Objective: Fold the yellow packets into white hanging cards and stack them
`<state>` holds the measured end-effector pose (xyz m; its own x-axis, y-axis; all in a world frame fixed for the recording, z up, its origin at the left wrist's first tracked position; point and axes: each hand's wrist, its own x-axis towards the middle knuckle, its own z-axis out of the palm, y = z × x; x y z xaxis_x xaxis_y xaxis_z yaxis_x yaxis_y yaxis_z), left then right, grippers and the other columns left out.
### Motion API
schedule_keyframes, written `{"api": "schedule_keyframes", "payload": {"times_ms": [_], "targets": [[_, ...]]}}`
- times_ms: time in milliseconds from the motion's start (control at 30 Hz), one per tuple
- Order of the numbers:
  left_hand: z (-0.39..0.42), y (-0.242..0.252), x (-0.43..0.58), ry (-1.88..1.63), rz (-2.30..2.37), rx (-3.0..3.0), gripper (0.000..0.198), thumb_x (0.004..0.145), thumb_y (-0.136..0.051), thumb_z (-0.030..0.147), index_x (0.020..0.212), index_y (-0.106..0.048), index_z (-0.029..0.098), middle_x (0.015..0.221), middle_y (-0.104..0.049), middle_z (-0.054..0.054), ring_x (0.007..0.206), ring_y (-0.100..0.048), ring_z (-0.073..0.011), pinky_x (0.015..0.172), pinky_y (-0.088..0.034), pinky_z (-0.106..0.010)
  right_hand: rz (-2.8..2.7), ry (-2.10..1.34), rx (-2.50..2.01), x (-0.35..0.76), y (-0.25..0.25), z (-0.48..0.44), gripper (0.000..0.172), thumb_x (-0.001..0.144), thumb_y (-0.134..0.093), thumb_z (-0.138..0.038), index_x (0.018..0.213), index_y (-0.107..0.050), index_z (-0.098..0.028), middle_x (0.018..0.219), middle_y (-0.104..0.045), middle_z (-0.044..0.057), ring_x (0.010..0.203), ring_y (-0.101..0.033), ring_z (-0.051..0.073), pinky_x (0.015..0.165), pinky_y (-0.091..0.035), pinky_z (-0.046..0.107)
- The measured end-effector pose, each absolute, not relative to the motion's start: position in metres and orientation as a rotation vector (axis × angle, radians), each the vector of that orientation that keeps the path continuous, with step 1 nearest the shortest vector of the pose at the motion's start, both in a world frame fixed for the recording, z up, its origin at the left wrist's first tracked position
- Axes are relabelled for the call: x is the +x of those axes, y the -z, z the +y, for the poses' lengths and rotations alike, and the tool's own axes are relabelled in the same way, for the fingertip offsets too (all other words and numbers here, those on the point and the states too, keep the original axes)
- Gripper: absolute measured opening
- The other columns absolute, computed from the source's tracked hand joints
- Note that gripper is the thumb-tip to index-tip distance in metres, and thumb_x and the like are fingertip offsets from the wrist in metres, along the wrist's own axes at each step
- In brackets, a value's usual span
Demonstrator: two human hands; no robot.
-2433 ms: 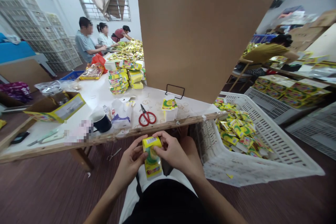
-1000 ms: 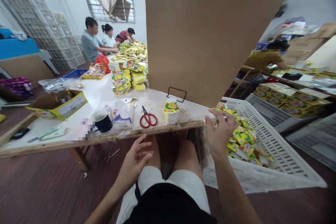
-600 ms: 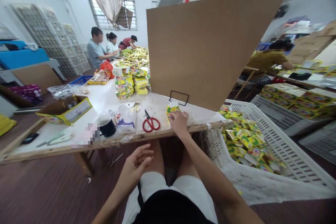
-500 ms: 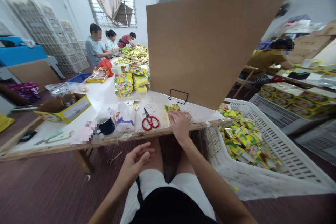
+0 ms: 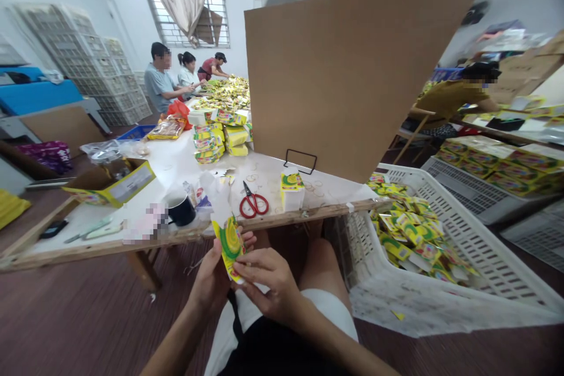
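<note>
A yellow and green printed paper carton (image 5: 230, 242), flat-looking with white flaps at its top, is held tilted above my lap. My left hand (image 5: 212, 275) grips it from the left side, thumb along the edge and fingers behind. The fingers of my right hand (image 5: 272, 283) close on its lower right end. Beyond my hands, at the table's front edge, stands a stack of the same cartons (image 5: 292, 195), white sides toward me. Red-handled scissors (image 5: 254, 205) lie to the left of that stack.
A dark mug (image 5: 180, 210) stands near the table edge (image 5: 247, 224). A tall cardboard sheet (image 5: 352, 82) rises behind a black wire stand (image 5: 301, 160). On the right, a white crate (image 5: 493, 258) holds many cartons. Several co-workers sit or bend at tables farther off.
My right hand has come back from the stack on the table to my lap with a carton. My left hand, free before, now grips that carton too.
</note>
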<state>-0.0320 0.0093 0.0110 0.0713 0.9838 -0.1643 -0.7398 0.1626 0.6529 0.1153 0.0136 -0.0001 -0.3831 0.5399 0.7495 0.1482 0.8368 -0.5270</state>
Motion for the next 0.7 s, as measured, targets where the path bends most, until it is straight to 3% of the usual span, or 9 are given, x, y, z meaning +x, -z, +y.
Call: {"api": "schedule_keyframes", "payload": {"times_ms": [200,400,500,600,700], "targets": [[0.008,-0.005,-0.023,-1.321,0.838,0.506,0.034,0.066,-0.077,0.035,0.09,-0.071,0.012,0.088,-0.075,-0.01,0.089,-0.068,-0.0276,0.082,-0.054,-0.036,-1.513,-0.835,-0.863,0.121,0.004,0.022,0.035,0.086,-0.056,-0.034,0.117,-0.061,-0.02,0.118,-0.059,0.012,0.111,-0.053,0.023,0.096,-0.042,0.04],[0.007,0.011,-0.017,-1.219,0.854,0.668,0.032,0.075,-0.07,0.037,0.097,-0.067,0.013,0.086,-0.074,-0.007,0.085,-0.068,-0.0241,0.077,-0.054,-0.033,-1.261,-1.502,-0.82,0.114,0.005,0.034,0.037,0.077,-0.065,-0.044,0.1,-0.067,-0.015,0.087,-0.069,0.007,0.075,-0.064,0.02,0.072,-0.052,0.033],[0.01,0.017,-0.019,-1.192,0.903,0.84,0.031,0.08,-0.063,0.037,0.098,-0.065,0.012,0.09,-0.073,-0.009,0.089,-0.067,-0.0246,0.077,-0.053,-0.034,-1.247,-1.377,-0.919,0.115,0.005,0.033,0.031,0.076,-0.066,-0.04,0.089,-0.069,-0.013,0.078,-0.067,0.005,0.071,-0.061,0.018,0.067,-0.051,0.029],[0.012,0.015,-0.022,-1.197,0.965,0.979,0.031,0.08,-0.064,0.036,0.099,-0.061,0.012,0.097,-0.071,-0.01,0.093,-0.066,-0.0248,0.08,-0.052,-0.034,-1.333,-1.187,-1.008,0.117,0.004,0.032,0.024,0.078,-0.064,-0.034,0.086,-0.07,-0.013,0.081,-0.066,0.006,0.077,-0.06,0.019,0.072,-0.05,0.029],[0.011,0.007,-0.023,-1.256,1.003,1.038,0.045,0.078,-0.067,0.03,0.116,-0.046,0.018,0.1,-0.07,-0.009,0.093,-0.066,-0.023,0.08,-0.052,-0.034,-1.361,-1.173,-0.968,0.121,0.0,0.031,0.028,0.082,-0.06,-0.029,0.106,-0.064,-0.016,0.089,-0.065,0.006,0.084,-0.061,0.019,0.076,-0.049,0.029]]}}
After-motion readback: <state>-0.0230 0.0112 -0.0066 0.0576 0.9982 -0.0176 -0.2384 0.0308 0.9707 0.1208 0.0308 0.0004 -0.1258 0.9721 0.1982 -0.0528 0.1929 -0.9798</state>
